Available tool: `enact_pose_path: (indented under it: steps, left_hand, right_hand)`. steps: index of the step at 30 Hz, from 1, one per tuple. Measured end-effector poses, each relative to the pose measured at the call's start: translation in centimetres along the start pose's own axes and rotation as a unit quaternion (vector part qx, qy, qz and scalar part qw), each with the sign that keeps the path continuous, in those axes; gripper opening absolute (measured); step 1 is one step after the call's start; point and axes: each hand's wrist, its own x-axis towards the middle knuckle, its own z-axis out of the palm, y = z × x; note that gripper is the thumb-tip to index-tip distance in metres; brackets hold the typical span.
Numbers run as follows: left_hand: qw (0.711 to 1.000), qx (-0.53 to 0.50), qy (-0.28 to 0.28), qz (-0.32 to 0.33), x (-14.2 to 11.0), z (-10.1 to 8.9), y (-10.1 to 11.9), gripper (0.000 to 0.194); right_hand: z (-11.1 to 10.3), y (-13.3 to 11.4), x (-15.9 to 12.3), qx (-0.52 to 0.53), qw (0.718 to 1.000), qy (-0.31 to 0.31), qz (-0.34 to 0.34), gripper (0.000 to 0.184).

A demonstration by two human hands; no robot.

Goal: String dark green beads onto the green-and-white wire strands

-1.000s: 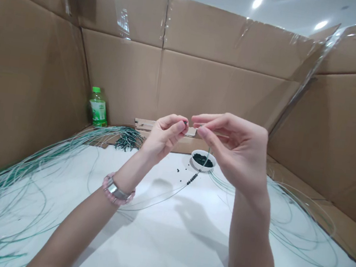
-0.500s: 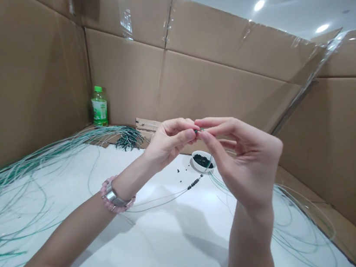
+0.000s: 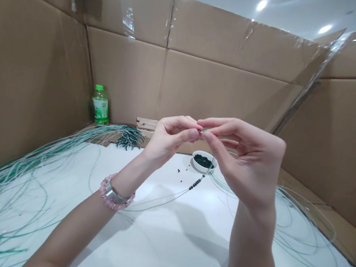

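Observation:
My left hand (image 3: 170,140) and my right hand (image 3: 246,162) meet in the air above the table, fingertips almost touching. The left finger and thumb pinch a small dark bead (image 3: 199,131). The right finger and thumb pinch a thin green cord (image 3: 205,129) at the bead, though the fingers partly hide the contact. The cord runs down past a white bowl (image 3: 203,163) of dark beads. A short row of dark beads (image 3: 196,183) sits strung on the cord below my hands.
Several loose beads (image 3: 183,169) lie on the white tabletop (image 3: 163,245). Green-and-white cords spread left (image 3: 1,202) and right (image 3: 301,241). A beaded cord bundle (image 3: 129,138) and green-capped bottle (image 3: 100,106) stand before cardboard walls (image 3: 223,91). A bracelet and watch (image 3: 114,195) circle my left wrist.
My hands have come closer together and moved slightly right and down. The bead and cord tip now meet between my fingertips. The view has shifted slightly.

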Motion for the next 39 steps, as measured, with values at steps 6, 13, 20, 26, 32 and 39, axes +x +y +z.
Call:
enact_pose_path:
  steps: [6,13,20,26,32,39]
  left_hand:
    - [1.000,0.011,-0.008,0.003,-0.1,-0.1,0.0,0.005]
    - [0.999,0.031,-0.017,0.015,0.0,-0.4,0.0,0.004]
    - [0.995,0.097,-0.025,0.021,0.0,-0.7,0.5,0.006]
    - [0.992,0.113,-0.037,0.053,-0.1,-0.7,0.5,0.005]
    - [0.984,0.144,-0.052,0.089,-0.1,-0.6,0.7,0.002]
    - [0.977,0.173,-0.044,0.116,-0.2,-0.5,1.1,0.005]
  right_hand:
    - [-0.1,-0.1,0.1,0.001,1.000,-0.006,0.007,0.011]
    - [-0.3,-0.1,-0.2,-0.005,1.000,-0.012,0.022,0.010]
    - [-0.8,-0.2,-0.1,-0.017,0.999,-0.040,-0.003,0.014]
    - [-0.7,0.9,-0.1,0.053,0.998,-0.023,0.004,0.010]
    - [-0.6,1.4,0.3,0.086,0.996,-0.027,0.026,0.008]
    - [-0.7,1.5,0.4,0.125,0.991,-0.042,0.034,0.008]
